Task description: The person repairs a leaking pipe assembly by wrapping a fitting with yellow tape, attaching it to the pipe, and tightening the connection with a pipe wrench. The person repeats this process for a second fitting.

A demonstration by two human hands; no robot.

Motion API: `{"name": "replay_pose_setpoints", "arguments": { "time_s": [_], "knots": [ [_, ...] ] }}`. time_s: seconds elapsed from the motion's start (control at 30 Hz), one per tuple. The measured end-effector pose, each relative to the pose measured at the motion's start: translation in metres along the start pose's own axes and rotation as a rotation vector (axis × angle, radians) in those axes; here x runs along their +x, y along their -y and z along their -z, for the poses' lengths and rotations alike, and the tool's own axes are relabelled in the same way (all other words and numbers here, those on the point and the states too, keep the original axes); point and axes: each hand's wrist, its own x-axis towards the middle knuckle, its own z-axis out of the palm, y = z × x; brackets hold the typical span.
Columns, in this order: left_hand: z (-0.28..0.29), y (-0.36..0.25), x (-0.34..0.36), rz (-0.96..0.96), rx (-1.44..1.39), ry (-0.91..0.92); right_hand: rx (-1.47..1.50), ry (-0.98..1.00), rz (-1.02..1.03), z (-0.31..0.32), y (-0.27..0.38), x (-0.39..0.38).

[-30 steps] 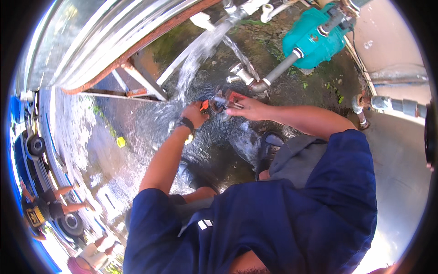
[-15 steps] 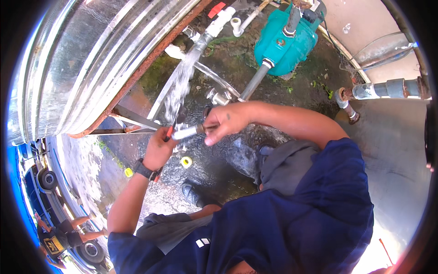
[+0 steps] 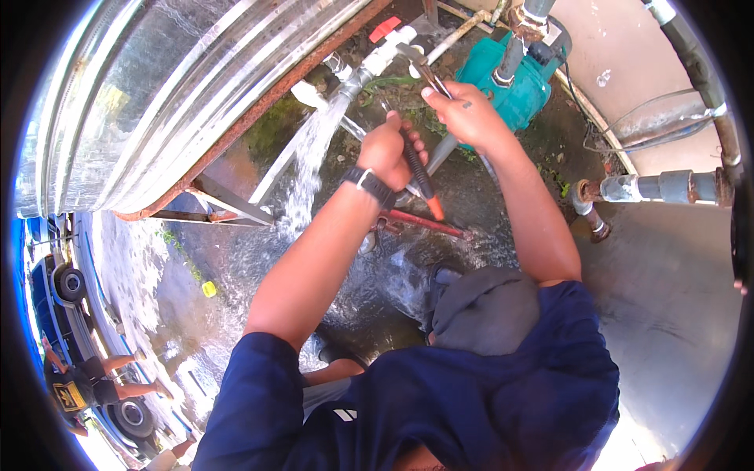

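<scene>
Wet outdoor ground (image 3: 259, 267), water (image 3: 310, 137) pouring from white pipework with a red-handled valve (image 3: 385, 31). Left hand (image 3: 385, 147): grip wrapped round a black-handled tool (image 3: 414, 161), orange butt end angled down toward a red-handled wrench-like tool (image 3: 428, 223) lying in the wet. Right hand (image 3: 469, 115): grip clamped on a hammer-like metal tool (image 3: 422, 67), head up, overlapping the pipework in view — can't tell if they touch. Teal pump tank (image 3: 514, 86) behind right hand; yellow roll (image 3: 208, 289) on ground, off left — well apart from both hands.
</scene>
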Motion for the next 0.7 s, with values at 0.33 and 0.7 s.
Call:
{"name": "replay_pose_setpoints", "arguments": {
  "time_s": [0.33,0.7],
  "knots": [
    [-0.032,0.010,0.045,-0.253,-0.116,-0.038,0.496,0.100,-0.210,0.004,-0.002,0.005],
    [-0.037,0.010,0.043,-0.486,0.237,-0.217,0.143,0.052,0.013,0.007,0.001,-0.011]
  ]
}}
